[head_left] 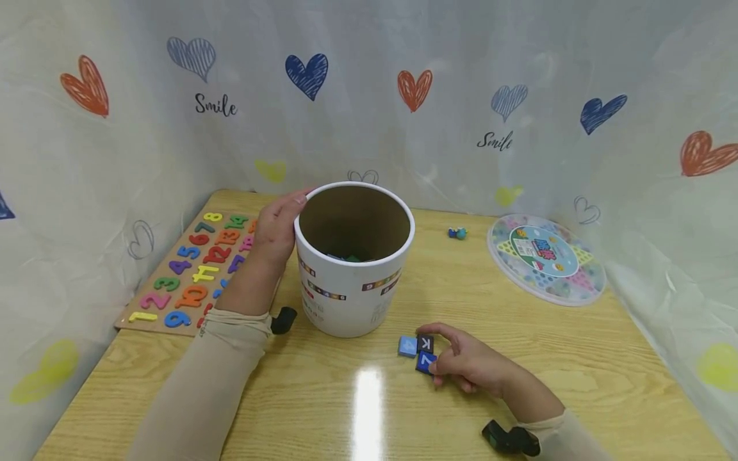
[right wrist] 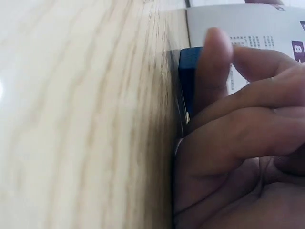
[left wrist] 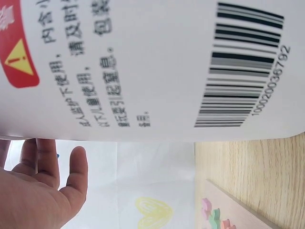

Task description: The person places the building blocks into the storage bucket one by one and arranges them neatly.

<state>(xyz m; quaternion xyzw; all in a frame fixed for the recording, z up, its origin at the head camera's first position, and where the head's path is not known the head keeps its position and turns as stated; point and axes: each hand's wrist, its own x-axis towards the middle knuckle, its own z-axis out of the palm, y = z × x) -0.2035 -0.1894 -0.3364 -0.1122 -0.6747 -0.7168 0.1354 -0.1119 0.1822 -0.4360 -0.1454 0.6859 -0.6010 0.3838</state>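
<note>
In the head view my left hand [head_left: 277, 227] holds the upper left side of a white bucket [head_left: 346, 317], thumb near its rim. The left wrist view shows its fingers against the bucket wall, which has a barcode [left wrist: 240, 67]. Dark and green bits lie inside the bucket, too shaded to identify. My right hand [head_left: 475, 362] rests on the table, pinching a black tile [head_left: 425, 344] marked K and a dark blue tile [head_left: 425, 362] between index finger and thumb. A light blue tile [head_left: 407, 346] marked 4 touches them on the left.
A wooden number board [head_left: 164, 267] with coloured foam-like numerals lies left of the bucket. At the back right are a small blue and teal figure [head_left: 457, 234] and a round, clear, flat case [head_left: 501, 259]. A heart-printed curtain [head_left: 357, 128] encloses the table.
</note>
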